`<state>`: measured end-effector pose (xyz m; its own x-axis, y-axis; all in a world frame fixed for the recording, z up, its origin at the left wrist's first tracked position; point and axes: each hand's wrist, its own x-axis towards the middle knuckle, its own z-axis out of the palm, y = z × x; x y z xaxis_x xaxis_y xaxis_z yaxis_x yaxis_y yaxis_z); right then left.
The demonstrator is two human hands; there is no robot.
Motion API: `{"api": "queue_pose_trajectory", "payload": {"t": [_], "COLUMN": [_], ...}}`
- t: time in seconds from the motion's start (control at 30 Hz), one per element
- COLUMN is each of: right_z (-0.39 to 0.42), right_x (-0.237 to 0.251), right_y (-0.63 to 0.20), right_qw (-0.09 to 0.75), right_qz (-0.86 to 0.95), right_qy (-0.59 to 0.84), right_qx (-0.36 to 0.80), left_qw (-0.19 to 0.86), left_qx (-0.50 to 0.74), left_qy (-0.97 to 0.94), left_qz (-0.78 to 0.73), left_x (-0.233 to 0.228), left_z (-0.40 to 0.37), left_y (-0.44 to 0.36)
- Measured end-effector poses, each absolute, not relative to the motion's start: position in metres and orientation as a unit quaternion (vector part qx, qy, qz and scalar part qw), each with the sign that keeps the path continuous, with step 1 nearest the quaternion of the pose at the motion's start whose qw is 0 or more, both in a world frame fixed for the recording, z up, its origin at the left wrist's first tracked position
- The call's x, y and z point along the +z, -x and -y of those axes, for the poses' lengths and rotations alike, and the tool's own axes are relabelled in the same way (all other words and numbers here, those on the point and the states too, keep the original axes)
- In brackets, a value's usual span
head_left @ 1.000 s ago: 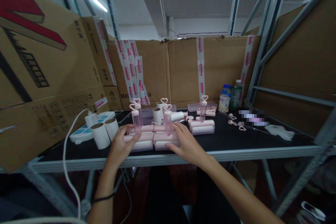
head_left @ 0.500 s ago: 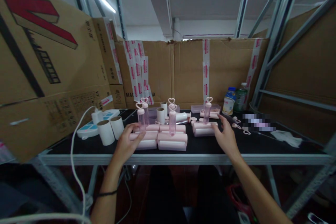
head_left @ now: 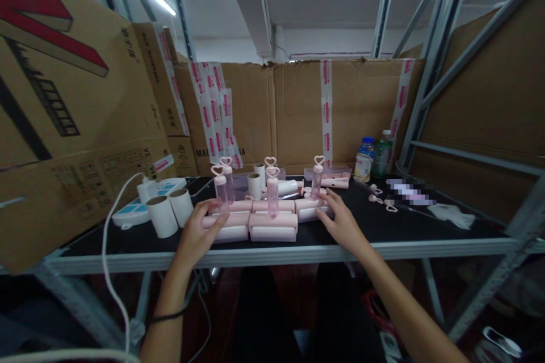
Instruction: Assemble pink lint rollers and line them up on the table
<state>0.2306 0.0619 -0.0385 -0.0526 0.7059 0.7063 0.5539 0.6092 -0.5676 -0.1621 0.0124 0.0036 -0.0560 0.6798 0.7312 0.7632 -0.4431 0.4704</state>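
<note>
Several pink cases with white rolls in them stand in two rows on the black tabletop. My left hand [head_left: 201, 227] is curled round the left end of the front left pink roller case [head_left: 232, 221], its thumb along the front. The front right case [head_left: 273, 228] sits against that one. My right hand [head_left: 343, 221] grips the right end of another pink roller case [head_left: 307, 212], which meets the back row's right end. Clear pink tubes with heart-shaped tops, such as this tube [head_left: 273, 198], stand upright on the cases.
White paper rolls [head_left: 162, 216] stand to the left, by a power strip [head_left: 128, 212] with a white cable. Two bottles [head_left: 365, 160] are at the back right. Small pink heart pieces [head_left: 390, 206] and a crumpled white cloth [head_left: 451, 215] lie on the right. Cardboard walls [head_left: 298, 108] enclose the table.
My right hand has slid its pink roller case left, closing the gap to the other cases. My left hand keeps its place on the left end. The view has turned slightly right.
</note>
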Motion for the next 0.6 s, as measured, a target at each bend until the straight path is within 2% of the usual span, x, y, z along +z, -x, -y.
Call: {"api": "queue_pose_trajectory", "payload": {"t": [0.13,0.27,0.37,0.5,0.6], "right_z": [-0.050,-0.013,0.034,0.098,0.138], "right_x": [-0.029,-0.020,-0.049,-0.147,-0.221], "right_y": [-0.226,-0.233,-0.244,-0.262,-0.269], "right_qw": [0.560,0.641,0.660,0.501,0.342], "right_qz": [0.703,0.618,0.581,0.672,0.697], "right_qy": [0.436,0.454,0.476,0.541,0.628], "right_qx": [0.056,0.012,0.011,0.070,0.040], "left_qw": [0.073,0.146,0.249,0.375,0.425], "left_qx": [-0.503,-0.530,-0.602,-0.698,-0.729], "left_qy": [0.690,0.678,0.622,0.516,0.482], "left_qz": [0.516,0.488,0.434,0.325,0.235], "left_x": [0.006,0.012,0.018,0.031,0.043], "left_z": [-0.011,-0.001,0.012,0.029,0.039], "left_y": [0.159,0.150,0.140,0.118,0.095]}}
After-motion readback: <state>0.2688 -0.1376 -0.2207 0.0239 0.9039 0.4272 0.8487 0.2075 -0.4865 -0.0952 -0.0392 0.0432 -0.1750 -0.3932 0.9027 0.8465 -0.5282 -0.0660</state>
